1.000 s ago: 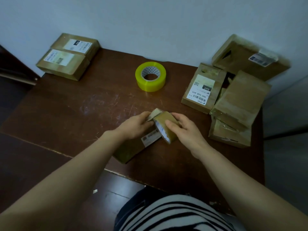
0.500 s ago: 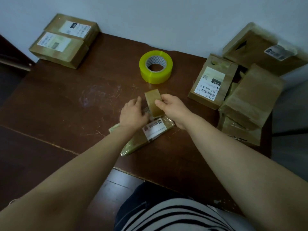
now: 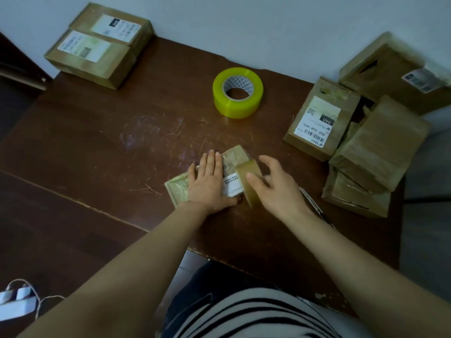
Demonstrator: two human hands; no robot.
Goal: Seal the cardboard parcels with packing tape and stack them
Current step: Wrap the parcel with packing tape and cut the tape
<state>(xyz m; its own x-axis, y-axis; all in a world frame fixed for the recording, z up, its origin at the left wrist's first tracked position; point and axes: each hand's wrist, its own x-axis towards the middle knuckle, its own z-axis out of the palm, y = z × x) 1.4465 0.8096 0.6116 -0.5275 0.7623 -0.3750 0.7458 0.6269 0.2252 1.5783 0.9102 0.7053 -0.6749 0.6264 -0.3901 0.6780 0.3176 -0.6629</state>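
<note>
A flat cardboard parcel (image 3: 230, 162) with a white label lies on the brown table (image 3: 97, 147) near its front edge. My left hand (image 3: 210, 184) presses flat on the parcel's left part, fingers straight. My right hand (image 3: 275, 186) grips a brown packing tape roll (image 3: 249, 184) standing on edge at the parcel's right side, thumb on its near face. A second, yellow tape roll (image 3: 238, 92) lies flat farther back in the middle.
Two labelled parcels (image 3: 97, 50) sit stacked at the back left corner. A pile of several parcels (image 3: 366, 142) fills the right side against the wall. A thin tool (image 3: 314, 206) lies by my right wrist. A white object with string (image 3: 17, 301) is on the floor.
My left hand has flattened onto the parcel. My right hand has brought the brown tape roll from the parcel's far end toward me, along its right side. The view has tilted down.
</note>
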